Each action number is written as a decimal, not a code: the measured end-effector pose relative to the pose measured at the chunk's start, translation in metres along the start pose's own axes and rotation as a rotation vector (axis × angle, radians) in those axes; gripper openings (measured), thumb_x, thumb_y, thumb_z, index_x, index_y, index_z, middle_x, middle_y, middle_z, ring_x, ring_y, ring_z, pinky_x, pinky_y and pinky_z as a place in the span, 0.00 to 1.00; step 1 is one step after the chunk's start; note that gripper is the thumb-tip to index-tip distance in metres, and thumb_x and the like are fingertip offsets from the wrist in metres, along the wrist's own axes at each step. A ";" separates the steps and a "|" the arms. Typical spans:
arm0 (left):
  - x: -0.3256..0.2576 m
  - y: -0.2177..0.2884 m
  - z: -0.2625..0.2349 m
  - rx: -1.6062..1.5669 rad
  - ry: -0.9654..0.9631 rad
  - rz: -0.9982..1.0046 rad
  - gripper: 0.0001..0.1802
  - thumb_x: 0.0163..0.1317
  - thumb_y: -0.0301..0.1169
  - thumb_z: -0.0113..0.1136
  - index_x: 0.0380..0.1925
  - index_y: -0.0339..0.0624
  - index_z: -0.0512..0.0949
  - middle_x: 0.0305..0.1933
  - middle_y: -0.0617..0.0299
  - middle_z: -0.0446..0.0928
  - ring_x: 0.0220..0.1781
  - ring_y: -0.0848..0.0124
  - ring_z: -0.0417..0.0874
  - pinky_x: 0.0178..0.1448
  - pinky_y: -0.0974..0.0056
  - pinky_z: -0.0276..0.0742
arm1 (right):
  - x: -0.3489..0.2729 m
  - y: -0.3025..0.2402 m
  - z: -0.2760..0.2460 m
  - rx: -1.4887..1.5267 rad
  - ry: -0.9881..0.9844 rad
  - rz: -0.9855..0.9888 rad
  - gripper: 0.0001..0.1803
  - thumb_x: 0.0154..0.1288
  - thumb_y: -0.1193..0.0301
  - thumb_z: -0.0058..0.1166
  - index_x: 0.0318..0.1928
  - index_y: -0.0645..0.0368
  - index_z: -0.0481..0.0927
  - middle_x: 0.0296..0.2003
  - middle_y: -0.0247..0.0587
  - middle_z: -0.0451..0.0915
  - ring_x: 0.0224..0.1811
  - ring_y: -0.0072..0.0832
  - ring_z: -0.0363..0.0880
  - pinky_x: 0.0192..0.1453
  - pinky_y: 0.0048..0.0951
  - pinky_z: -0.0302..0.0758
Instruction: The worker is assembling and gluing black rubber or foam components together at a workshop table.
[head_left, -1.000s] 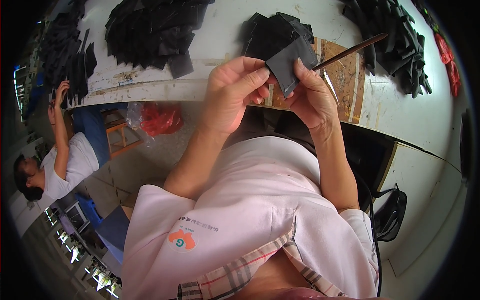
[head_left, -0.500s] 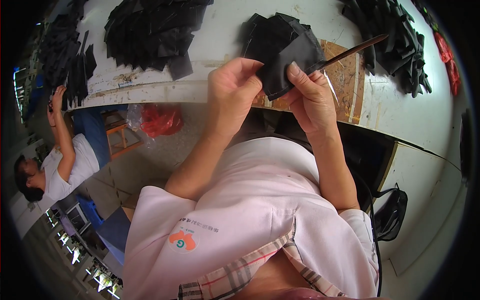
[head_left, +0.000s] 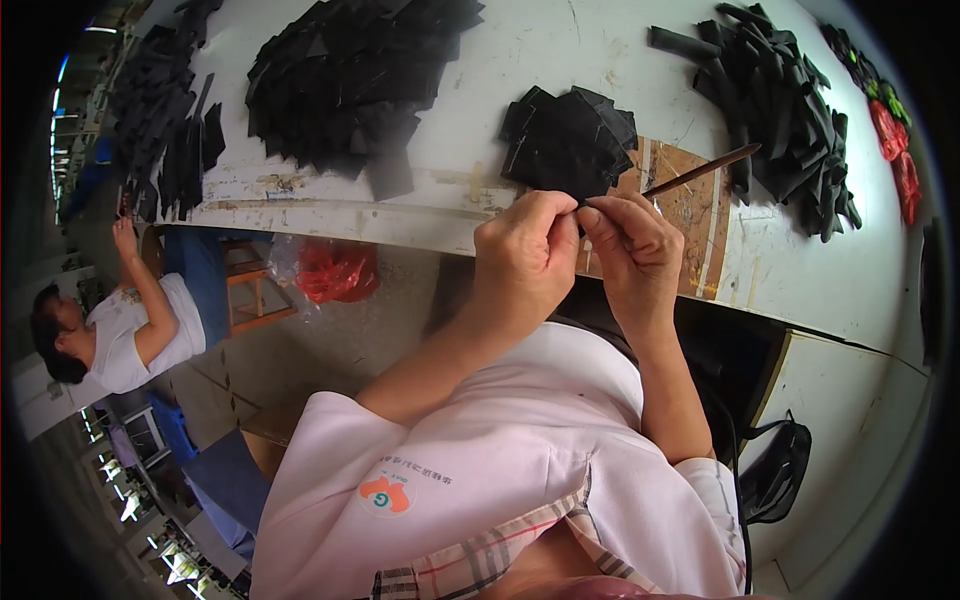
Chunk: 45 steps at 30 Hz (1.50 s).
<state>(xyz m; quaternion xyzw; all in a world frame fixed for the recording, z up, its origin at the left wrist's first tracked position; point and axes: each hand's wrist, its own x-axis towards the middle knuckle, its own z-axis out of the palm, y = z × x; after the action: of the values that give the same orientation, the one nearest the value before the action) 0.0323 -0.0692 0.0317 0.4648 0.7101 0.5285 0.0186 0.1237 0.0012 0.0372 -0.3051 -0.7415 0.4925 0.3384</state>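
Note:
My left hand [head_left: 528, 245] and my right hand [head_left: 640, 250] meet at the table's front edge, thumbs and forefingers pinched together. Between the fingertips only a small dark bit of a black fabric piece [head_left: 584, 203] shows; the rest is hidden. A slim brown stick [head_left: 706, 171] with a pointed end juts from my right hand toward the upper right, held among its fingers. Just beyond my hands lies a small stack of black fabric pieces [head_left: 570, 140], some with pale lines along their edges.
On the white table [head_left: 560, 50] lie a large black fabric heap [head_left: 345, 85] at left and a pile of rolled black strips [head_left: 785, 110] at right. A brown board [head_left: 690, 225] lies by my right hand. At far left a co-worker [head_left: 150, 320] handles black strips; red bags [head_left: 335, 270] sit below.
Both hands have come closer together and nearer my body. The black fabric piece, spread in view before, is now mostly hidden by my fingers, and the stack behind shows more.

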 end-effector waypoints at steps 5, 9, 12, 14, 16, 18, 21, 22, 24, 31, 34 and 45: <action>0.002 -0.005 0.004 -0.226 0.079 -0.246 0.06 0.49 0.17 0.55 0.28 0.36 0.73 0.21 0.60 0.75 0.17 0.74 0.74 0.21 0.72 0.69 | 0.002 0.009 0.015 -0.428 0.095 -0.185 0.03 0.47 0.80 0.54 0.26 0.62 0.76 0.23 0.42 0.73 0.20 0.34 0.72 0.24 0.28 0.70; 0.016 -0.014 -0.019 -1.288 -0.173 -0.986 0.06 0.50 0.17 0.53 0.29 0.34 0.72 0.20 0.65 0.72 0.19 0.85 0.67 0.18 0.79 0.60 | 0.005 0.020 0.009 0.185 0.008 0.136 0.02 0.51 0.81 0.50 0.27 0.64 0.75 0.19 0.31 0.68 0.20 0.20 0.69 0.23 0.19 0.65; 0.021 -0.006 -0.026 -1.205 -0.323 -0.925 0.06 0.48 0.17 0.52 0.28 0.33 0.71 0.19 0.66 0.71 0.19 0.84 0.68 0.19 0.78 0.63 | 0.006 0.018 -0.005 0.795 -0.177 0.537 0.02 0.54 0.77 0.52 0.26 0.62 0.75 0.18 0.25 0.65 0.19 0.15 0.61 0.22 0.15 0.58; 0.014 -0.012 -0.016 -0.928 -0.219 -0.758 0.07 0.47 0.17 0.52 0.28 0.33 0.71 0.20 0.65 0.71 0.18 0.82 0.69 0.19 0.77 0.65 | 0.003 0.015 0.000 1.140 -0.268 0.666 0.05 0.54 0.73 0.54 0.26 0.60 0.74 0.18 0.25 0.64 0.18 0.14 0.57 0.21 0.15 0.54; 0.009 -0.005 -0.004 -0.652 -0.052 -0.657 0.09 0.45 0.17 0.50 0.30 0.33 0.72 0.23 0.63 0.73 0.19 0.78 0.72 0.23 0.71 0.71 | 0.001 0.014 0.007 1.251 -0.255 0.685 0.05 0.55 0.72 0.53 0.26 0.59 0.73 0.18 0.25 0.64 0.19 0.14 0.57 0.21 0.15 0.55; 0.007 -0.007 0.000 -0.246 0.023 -0.336 0.10 0.46 0.17 0.49 0.32 0.34 0.72 0.26 0.59 0.75 0.24 0.78 0.75 0.27 0.71 0.73 | 0.000 0.005 0.007 1.182 -0.226 0.679 0.06 0.59 0.71 0.51 0.26 0.55 0.70 0.20 0.24 0.65 0.21 0.13 0.59 0.23 0.15 0.58; 0.014 -0.010 -0.002 -0.619 -0.044 -0.495 0.10 0.47 0.16 0.49 0.33 0.31 0.71 0.27 0.57 0.75 0.27 0.76 0.76 0.30 0.72 0.74 | 0.003 0.013 0.000 1.021 -0.200 0.651 0.07 0.60 0.70 0.50 0.26 0.55 0.70 0.20 0.24 0.67 0.23 0.13 0.61 0.25 0.16 0.60; 0.016 -0.009 -0.009 -0.896 -0.192 -0.724 0.12 0.48 0.16 0.49 0.36 0.31 0.70 0.29 0.57 0.75 0.28 0.76 0.77 0.31 0.72 0.74 | 0.002 0.019 -0.002 1.023 -0.154 0.648 0.06 0.59 0.70 0.51 0.27 0.56 0.71 0.22 0.25 0.68 0.24 0.14 0.63 0.27 0.17 0.62; 0.025 0.004 -0.019 -1.135 -0.329 -0.786 0.14 0.48 0.16 0.49 0.38 0.32 0.69 0.30 0.57 0.75 0.27 0.77 0.76 0.29 0.73 0.73 | 0.000 0.013 -0.007 1.096 -0.143 0.624 0.06 0.58 0.70 0.53 0.27 0.56 0.72 0.24 0.25 0.69 0.25 0.15 0.64 0.29 0.16 0.63; 0.025 0.026 -0.026 -1.217 -0.614 -0.597 0.26 0.46 0.16 0.53 0.49 0.28 0.64 0.34 0.58 0.75 0.29 0.80 0.74 0.31 0.79 0.68 | -0.004 -0.007 -0.026 1.155 -0.150 0.396 0.04 0.56 0.72 0.54 0.30 0.59 0.74 0.35 0.30 0.70 0.30 0.16 0.65 0.36 0.14 0.63; 0.019 0.044 -0.010 -0.697 -0.378 -0.456 0.10 0.52 0.19 0.56 0.36 0.35 0.74 0.32 0.64 0.72 0.34 0.81 0.73 0.37 0.76 0.71 | 0.000 -0.007 -0.037 0.752 -0.001 0.104 0.04 0.56 0.76 0.52 0.28 0.62 0.72 0.34 0.33 0.71 0.30 0.17 0.65 0.36 0.15 0.64; 0.074 0.077 0.003 -1.050 -0.312 -0.400 0.06 0.53 0.17 0.53 0.32 0.34 0.73 0.29 0.64 0.74 0.27 0.82 0.72 0.31 0.79 0.69 | 0.040 -0.071 -0.088 0.356 0.004 0.010 0.09 0.58 0.72 0.53 0.27 0.65 0.71 0.21 0.28 0.68 0.22 0.14 0.63 0.25 0.15 0.61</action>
<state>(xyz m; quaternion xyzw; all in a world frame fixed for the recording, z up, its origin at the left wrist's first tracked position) 0.0405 -0.0159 0.1240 0.3227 0.4158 0.7212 0.4505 0.1622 0.0548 0.1372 -0.2449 -0.6406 0.6170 0.3860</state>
